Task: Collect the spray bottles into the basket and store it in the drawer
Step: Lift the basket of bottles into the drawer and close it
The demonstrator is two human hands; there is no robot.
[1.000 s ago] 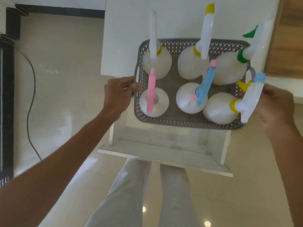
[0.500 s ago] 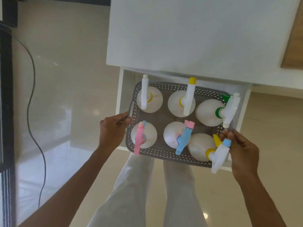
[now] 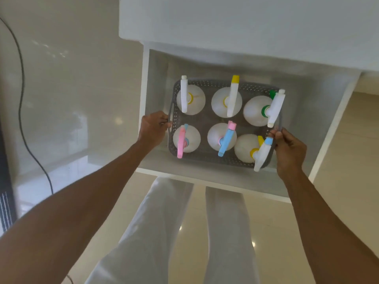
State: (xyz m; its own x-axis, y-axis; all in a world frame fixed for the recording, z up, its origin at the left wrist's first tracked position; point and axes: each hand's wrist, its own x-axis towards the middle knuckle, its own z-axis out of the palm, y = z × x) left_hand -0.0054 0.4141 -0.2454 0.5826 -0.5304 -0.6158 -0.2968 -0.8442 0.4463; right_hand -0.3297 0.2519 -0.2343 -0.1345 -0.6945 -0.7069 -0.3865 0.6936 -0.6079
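Observation:
A grey perforated basket (image 3: 213, 85) sits low inside the open white drawer (image 3: 211, 180). It holds several white spray bottles standing upright, among them one with a pink trigger (image 3: 181, 143), one with a blue trigger (image 3: 226, 141) and one with a green collar (image 3: 264, 110). My left hand (image 3: 154, 128) grips the basket's left handle. On the opposite side, my right hand (image 3: 289, 152) grips the right rim near the front corner.
The white cabinet top (image 3: 246, 23) overhangs the drawer's back. A black cable (image 3: 20, 95) trails over the glossy floor at the left. My legs in white trousers (image 3: 174, 232) stand just in front of the drawer.
The basket came down from above the cabinet top and in front of the drawer into the drawer itself. Both hands kept their grip on its sides.

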